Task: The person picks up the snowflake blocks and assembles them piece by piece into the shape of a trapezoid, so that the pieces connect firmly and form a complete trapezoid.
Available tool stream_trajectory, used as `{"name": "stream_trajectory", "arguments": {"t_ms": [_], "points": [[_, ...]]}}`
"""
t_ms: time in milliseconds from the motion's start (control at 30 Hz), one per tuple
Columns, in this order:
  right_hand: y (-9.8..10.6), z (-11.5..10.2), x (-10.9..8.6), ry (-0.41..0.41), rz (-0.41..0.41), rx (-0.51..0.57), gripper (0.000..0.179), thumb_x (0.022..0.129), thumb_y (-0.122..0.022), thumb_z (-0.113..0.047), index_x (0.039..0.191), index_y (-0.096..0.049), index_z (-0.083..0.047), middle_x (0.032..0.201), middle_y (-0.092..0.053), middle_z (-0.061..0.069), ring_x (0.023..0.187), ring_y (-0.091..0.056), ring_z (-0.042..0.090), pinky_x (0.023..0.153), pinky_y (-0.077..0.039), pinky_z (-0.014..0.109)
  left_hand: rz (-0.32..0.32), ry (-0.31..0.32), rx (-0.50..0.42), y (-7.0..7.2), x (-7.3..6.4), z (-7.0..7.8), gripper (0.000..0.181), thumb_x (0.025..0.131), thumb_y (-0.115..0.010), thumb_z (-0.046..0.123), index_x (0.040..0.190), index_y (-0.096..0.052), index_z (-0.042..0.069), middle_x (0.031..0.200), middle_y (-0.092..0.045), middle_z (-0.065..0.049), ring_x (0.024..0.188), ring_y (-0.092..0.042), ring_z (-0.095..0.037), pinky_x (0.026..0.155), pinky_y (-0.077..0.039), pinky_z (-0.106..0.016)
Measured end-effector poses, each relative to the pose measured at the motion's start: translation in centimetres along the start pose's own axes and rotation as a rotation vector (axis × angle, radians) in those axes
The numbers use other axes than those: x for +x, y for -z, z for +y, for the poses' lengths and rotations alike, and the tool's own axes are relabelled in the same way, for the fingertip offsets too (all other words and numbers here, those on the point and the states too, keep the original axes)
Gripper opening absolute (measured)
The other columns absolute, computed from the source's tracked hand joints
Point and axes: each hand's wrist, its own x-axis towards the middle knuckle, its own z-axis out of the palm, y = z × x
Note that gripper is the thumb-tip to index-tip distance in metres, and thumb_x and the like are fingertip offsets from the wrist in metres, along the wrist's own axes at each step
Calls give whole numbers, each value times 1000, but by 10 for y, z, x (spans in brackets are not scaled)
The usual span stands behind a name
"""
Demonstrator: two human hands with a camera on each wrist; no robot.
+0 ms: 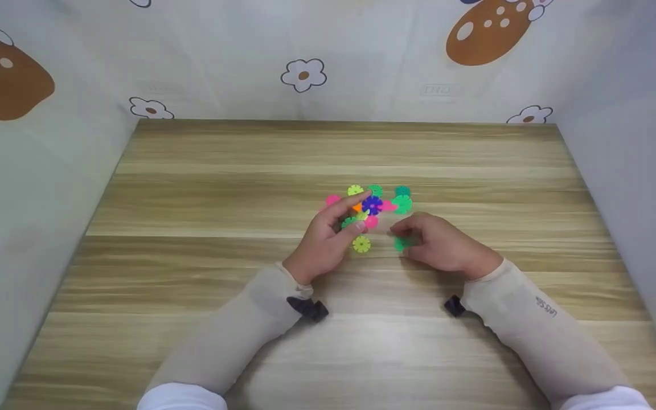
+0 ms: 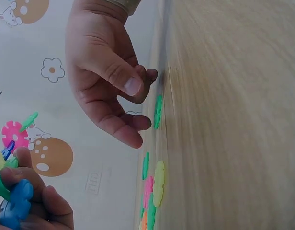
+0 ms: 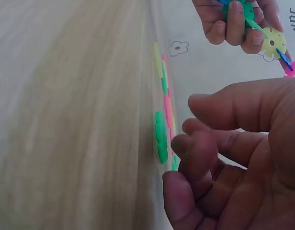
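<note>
My left hand (image 1: pixel 325 239) grips a chain of joined notched plastic discs. A blue disc (image 2: pixel 17 206) and green ones sit at its fingers, and a yellow disc (image 3: pixel 273 42) and a pink disc (image 2: pixel 14 135) stick out from them. Above the table, my right hand (image 1: pixel 442 242) has loosely curled fingers, and nothing shows between its thumb and fingertips (image 3: pixel 200 105). Right beside those fingertips a loose green disc (image 3: pixel 160 137) lies flat on the wood. A yellow disc (image 1: pixel 361 245) lies to its left, nearer the left thumb.
More loose discs lie under and beyond the left hand: a yellow one (image 1: pixel 355 190), a teal one (image 1: pixel 402 191) and a pink one (image 1: pixel 333 200) among several. Patterned walls (image 1: pixel 362 34) enclose the wooden table (image 1: pixel 220 205) at the back and both sides.
</note>
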Motion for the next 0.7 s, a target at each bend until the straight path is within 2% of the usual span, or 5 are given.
{"name": "stream_trajectory", "arguments": {"t_ms": [233, 433, 533, 600, 700], "points": [[0, 2, 0, -28, -17, -89, 30, 84, -73, 4, 113, -71, -3, 113, -69, 12, 107, -63, 28, 100, -52, 50, -4, -5, -1, 0, 0, 0, 49, 104, -60, 5, 153, -57, 16, 134, -58, -8, 106, -59, -20, 92, -53, -29], [3, 1, 0, -48, -26, -31, 19, 87, -73, 1, 99, -62, -9, 93, -62, 3, 88, -55, 21, 81, -47, 38, -10, -8, -3, 1, 1, -1, 49, 104, -61, 8, 153, -56, 15, 131, -59, -13, 106, -62, -24, 91, -54, -29], [5, 3, 1, -49, 21, 98, 16, 90, -71, 0, 101, -60, -6, 88, -62, 4, 81, -56, 19, 75, -47, 33, -11, -9, -6, 2, 1, -1, 49, 105, -60, 7, 153, -56, 15, 128, -58, -22, 104, -64, -31, 88, -54, -29], [6, 3, 2, -42, 88, 275, 19, 92, -69, 2, 109, -61, 0, 90, -62, 7, 80, -60, 18, 76, -55, 32, -11, -18, -8, 2, 1, -2, 50, 104, -60, 7, 153, -56, 16, 124, -57, -27, 102, -64, -38, 85, -54, -27], [8, 1, 0, -41, 217, 566, 28, 94, -65, 6, 121, -62, 2, 97, -64, 9, 83, -68, 17, 82, -63, 35, -4, -31, -4, 2, 1, -2, 50, 104, -59, 7, 154, -56, 16, 116, -59, -23, 97, -60, -44, 79, -52, -26]]}}
